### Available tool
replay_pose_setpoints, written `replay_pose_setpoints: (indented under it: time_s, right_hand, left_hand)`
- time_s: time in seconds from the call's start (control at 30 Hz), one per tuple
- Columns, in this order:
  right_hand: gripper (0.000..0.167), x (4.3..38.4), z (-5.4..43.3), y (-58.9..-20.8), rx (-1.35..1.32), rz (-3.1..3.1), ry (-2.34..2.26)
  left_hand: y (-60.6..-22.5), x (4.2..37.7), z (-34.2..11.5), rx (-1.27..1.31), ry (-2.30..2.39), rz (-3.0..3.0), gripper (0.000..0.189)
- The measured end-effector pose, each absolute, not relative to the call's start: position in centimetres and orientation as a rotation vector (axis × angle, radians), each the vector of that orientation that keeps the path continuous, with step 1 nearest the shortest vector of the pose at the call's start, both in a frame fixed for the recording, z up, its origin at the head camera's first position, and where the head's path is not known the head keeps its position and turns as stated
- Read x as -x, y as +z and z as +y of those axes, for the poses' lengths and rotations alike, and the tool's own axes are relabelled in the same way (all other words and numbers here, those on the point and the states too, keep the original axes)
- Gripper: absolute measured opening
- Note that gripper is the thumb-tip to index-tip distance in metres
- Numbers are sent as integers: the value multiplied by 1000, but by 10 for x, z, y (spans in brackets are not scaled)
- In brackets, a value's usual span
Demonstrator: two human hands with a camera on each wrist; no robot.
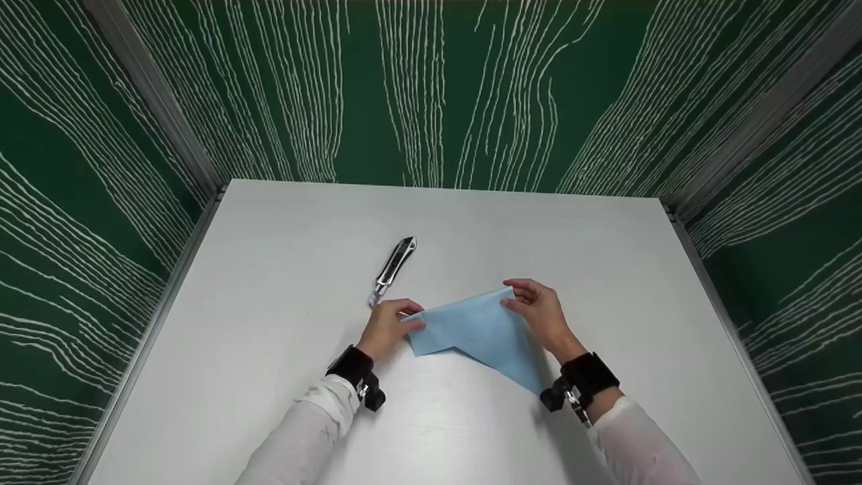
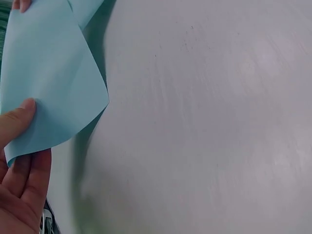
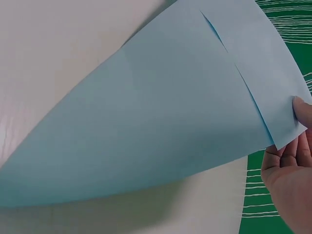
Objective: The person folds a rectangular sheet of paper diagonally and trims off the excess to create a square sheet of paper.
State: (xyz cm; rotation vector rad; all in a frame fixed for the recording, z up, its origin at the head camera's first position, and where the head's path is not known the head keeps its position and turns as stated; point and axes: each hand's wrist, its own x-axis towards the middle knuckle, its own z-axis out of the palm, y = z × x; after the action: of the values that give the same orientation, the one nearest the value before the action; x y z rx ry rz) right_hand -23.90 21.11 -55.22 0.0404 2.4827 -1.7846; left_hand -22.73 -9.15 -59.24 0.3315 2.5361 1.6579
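A sheet of light blue paper (image 1: 478, 330) is held up slightly over the white table by both hands. My left hand (image 1: 390, 327) pinches its left end, thumb on the near face and fingers behind, as the left wrist view shows. At the upper right corner my right hand (image 1: 542, 313) pinches it between thumb and fingers. Two narrow slits run in line through the paper (image 3: 146, 107) near the right hand in the right wrist view. The paper's lower right point hangs toward the right wrist. Just beyond the left hand lies a utility knife (image 1: 396, 261), its lower tip close to that hand.
The white table (image 1: 269, 236) spreads around the hands. Green walls with white wavy lines (image 1: 411, 94) rise behind it and at both sides, with grey metal posts (image 1: 158, 87) at the corners. Each wrist wears a black strap with a small camera.
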Motion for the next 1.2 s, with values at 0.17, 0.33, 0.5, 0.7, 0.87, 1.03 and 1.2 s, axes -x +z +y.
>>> replay_pose_setpoints:
  time_s: [0.17, 0.33, 0.5, 0.7, 0.87, 1.03, 1.2]
  right_hand:
    - [33, 238, 209, -553, 28, 2528, -1717]
    - [29, 238, 207, -550, -2, 2561, -1689]
    - [26, 239, 207, -548, -53, 2525, -1728]
    - [25, 241, 206, -547, -35, 2486, -1817]
    - [21, 242, 205, -545, 2, 2534, -1818]
    - [19, 242, 203, -544, 26, 2573, -1834]
    - [19, 242, 199, -543, 41, 2513, -1889]
  left_hand:
    - [-592, 228, -91, -349, 1689, 2516, 17]
    - [-592, 228, -91, -358, 1728, 2493, 18]
    - [-591, 228, -91, -380, 1740, 2474, 19]
    - [-586, 227, -93, -428, 1639, 2493, 25]
    - [-573, 227, -88, -482, 1523, 2486, 28]
    - [-555, 228, -73, -512, 1450, 2503, 27]
    - [-544, 229, -58, -527, 1397, 2535, 26]
